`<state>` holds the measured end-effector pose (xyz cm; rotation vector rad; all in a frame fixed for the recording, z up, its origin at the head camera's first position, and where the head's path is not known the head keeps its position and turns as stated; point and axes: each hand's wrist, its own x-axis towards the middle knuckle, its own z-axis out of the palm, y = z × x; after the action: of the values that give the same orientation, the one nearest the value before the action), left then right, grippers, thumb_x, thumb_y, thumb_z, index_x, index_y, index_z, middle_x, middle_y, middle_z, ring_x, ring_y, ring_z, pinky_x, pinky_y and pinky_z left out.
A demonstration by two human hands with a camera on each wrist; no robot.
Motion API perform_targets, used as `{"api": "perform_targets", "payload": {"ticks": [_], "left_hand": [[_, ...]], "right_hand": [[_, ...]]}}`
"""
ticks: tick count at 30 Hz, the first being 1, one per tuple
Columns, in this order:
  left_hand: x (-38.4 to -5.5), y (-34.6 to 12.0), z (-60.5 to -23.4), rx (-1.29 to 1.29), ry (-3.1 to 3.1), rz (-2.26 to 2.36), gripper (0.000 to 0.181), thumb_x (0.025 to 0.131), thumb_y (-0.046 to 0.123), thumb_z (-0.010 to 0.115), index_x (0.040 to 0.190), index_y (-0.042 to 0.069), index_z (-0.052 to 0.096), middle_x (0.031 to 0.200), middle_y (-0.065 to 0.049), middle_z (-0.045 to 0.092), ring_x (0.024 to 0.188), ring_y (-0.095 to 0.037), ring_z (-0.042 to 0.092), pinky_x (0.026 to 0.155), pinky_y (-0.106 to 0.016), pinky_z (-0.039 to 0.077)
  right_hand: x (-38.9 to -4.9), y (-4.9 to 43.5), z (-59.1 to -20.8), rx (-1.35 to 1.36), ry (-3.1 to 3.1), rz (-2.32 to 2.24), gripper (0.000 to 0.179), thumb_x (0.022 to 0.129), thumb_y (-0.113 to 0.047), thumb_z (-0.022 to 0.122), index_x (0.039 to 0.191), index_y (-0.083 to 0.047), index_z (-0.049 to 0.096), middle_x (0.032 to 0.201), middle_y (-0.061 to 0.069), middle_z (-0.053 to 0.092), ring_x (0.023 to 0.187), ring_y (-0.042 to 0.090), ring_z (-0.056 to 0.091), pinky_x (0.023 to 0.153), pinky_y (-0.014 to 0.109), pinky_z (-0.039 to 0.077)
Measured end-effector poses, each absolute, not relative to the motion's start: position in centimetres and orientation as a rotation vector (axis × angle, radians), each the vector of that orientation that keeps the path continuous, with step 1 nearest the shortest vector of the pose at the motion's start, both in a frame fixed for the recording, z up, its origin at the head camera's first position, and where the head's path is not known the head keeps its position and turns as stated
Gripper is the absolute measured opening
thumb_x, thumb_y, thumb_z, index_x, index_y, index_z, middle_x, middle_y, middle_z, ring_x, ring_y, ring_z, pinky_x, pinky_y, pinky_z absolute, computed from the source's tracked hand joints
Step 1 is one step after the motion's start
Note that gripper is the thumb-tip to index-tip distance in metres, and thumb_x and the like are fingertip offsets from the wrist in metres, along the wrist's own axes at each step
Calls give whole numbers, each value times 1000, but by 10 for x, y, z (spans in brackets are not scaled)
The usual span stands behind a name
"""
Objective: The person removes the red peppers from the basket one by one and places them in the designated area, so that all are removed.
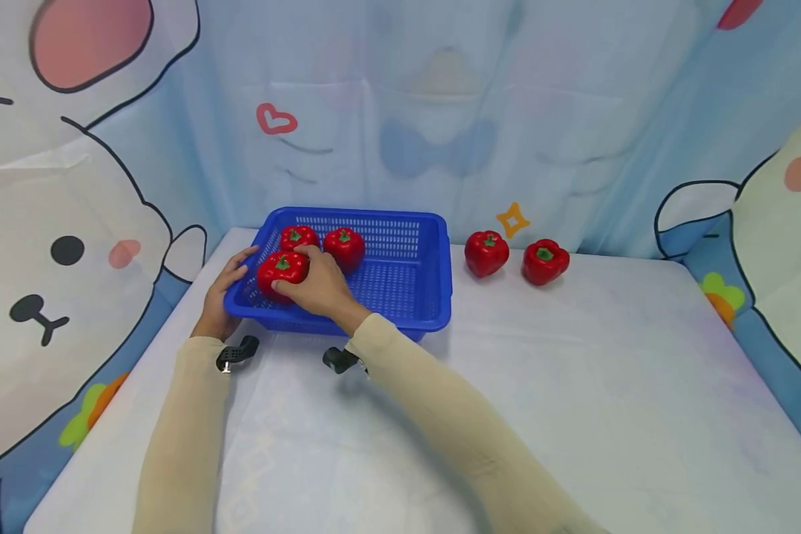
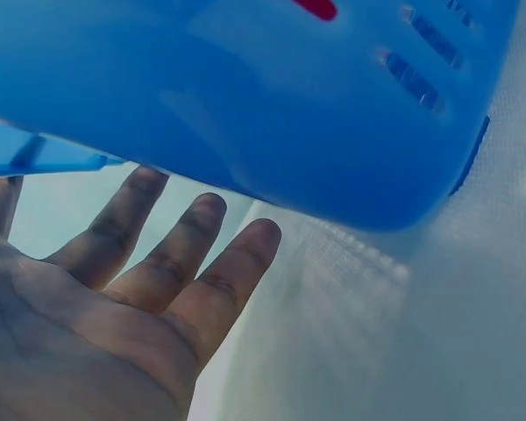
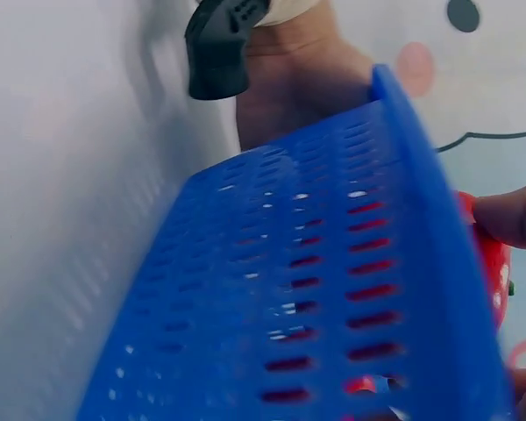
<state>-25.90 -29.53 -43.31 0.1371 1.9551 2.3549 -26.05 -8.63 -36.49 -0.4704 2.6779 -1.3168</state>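
While a smooth, lightly creased cloth printed with cartoon figures hangs behind the blue plastic basket, a matte white tabletop spreads beneath it. Rectangular and round-cornered, the basket has walls pierced by rows of slots. Beige fabric sleeves reach toward it from the front. At its left end the left hand touches the rim, fingers extended and ungripping; over its left part the right hand pinches a glossy, lobed red pepper. Inside the basket, behind that one, sit a second pepper and a third pepper; right of the basket rest a fourth pepper and a fifth pepper, all with green stems.
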Motion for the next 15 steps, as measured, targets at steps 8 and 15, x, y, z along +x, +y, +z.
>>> {"api": "perform_targets", "payload": {"ticks": [8, 15], "left_hand": [[-261, -294, -434, 131, 1923, 2396, 48, 104, 37, 38, 151, 34, 33, 164, -4, 16, 134, -22, 38, 94, -24, 52], [-260, -296, -436, 123, 1904, 2423, 46, 104, 35, 37, 150, 33, 35, 164, -4, 15, 134, -23, 38, 93, -23, 53]], "right_hand": [[-258, -34, -330, -496, 2607, -1486, 74, 85, -34, 76, 148, -20, 39, 143, 7, 49, 128, 25, 50, 95, 41, 54], [-265, 50, -305, -460, 2717, -1469, 77, 86, -42, 73, 150, -23, 36, 147, 9, 46, 128, 26, 49, 93, 44, 54]]}}
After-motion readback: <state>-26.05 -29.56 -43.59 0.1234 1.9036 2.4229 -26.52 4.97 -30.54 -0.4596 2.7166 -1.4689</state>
